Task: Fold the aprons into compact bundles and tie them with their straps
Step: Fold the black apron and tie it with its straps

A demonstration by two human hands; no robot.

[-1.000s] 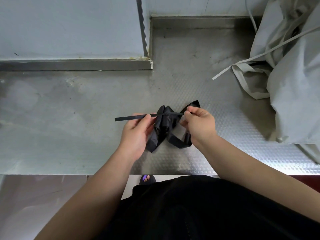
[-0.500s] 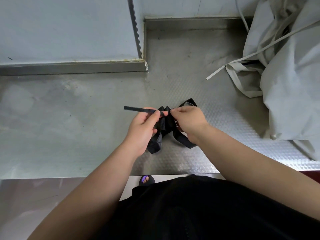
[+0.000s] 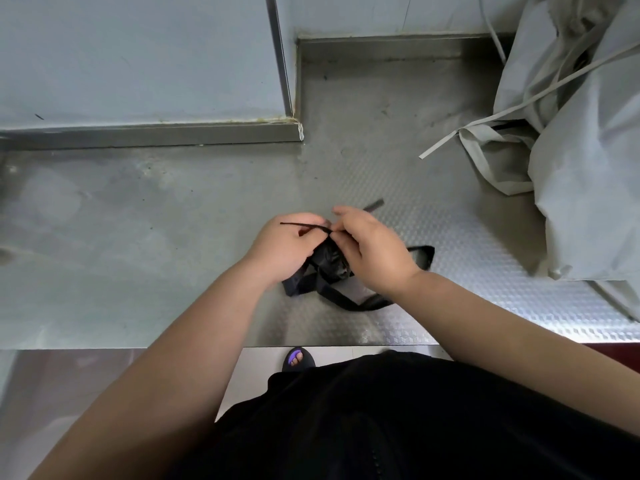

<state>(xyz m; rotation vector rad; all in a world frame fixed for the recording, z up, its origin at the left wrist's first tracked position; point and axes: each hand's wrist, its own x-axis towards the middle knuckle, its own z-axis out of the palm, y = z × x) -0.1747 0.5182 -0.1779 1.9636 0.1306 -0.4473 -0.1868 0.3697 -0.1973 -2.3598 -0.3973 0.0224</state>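
The left hand [image 3: 287, 249] and the right hand [image 3: 375, 252] meet fingertip to fingertip over a small, crumpled black apron bundle [image 3: 329, 263]. The bundle sits between the two palms, above the dull stainless-steel bench [image 3: 138, 237]; whether it rests on the bench or is lifted off it cannot be told. The left hand's fingers are curled round the bundle's left side, cupping it. A thin black strap [image 3: 304, 226] runs across the top of that hand, its free end pointing away to the left and its other end going into the spot where the two hands touch. The right hand is closed, its fingers bent and pinching that strap at the top of the bundle. Beyond the right hand's fingertips a short black strap end [image 3: 375, 204] sticks out, blurred. Below both wrists, on the person's side, a flat black strap loop [image 3: 346, 301] lies on the bench. Well to the right of the right hand lies a heap of pale grey fabric aprons [image 3: 588, 174], with a pale grey strap [image 3: 485, 128] trailing from it towards the left.
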